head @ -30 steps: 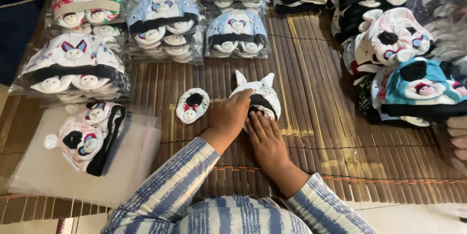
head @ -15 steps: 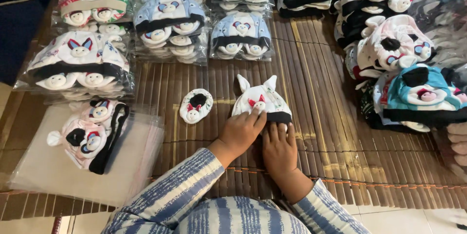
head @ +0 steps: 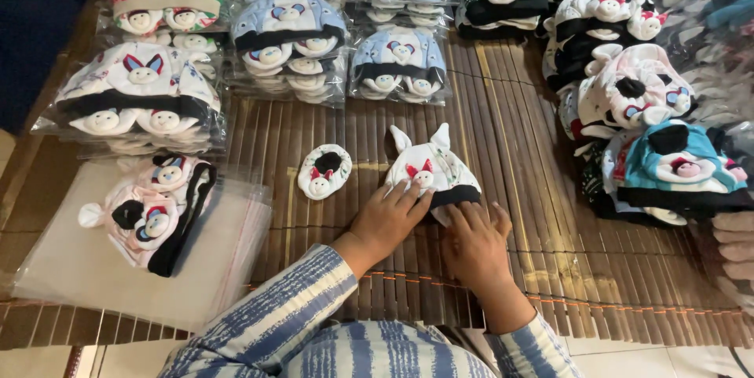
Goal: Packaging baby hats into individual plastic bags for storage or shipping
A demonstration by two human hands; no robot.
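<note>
We've got both hands flat on the white eared baby hat [head: 433, 166] on the bamboo mat [head: 510, 252], nothing pinched. Left hand [head: 386, 219] lies open, fingertips on the hat's front by the small doll face. Right hand [head: 474, 243] is open too, fingers on the black brim's lower edge. Small white mitten w/ black patch [head: 323, 171] sits just left of left hand, apart. Clear bags [head: 86, 268] w/ a pink hat set [head: 155, 209] lie further left.

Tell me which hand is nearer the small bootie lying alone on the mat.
Left. The left hand rests on the eared hat, just right of the bootie; the right hand sits farther right, at the hat's black brim.
</note>
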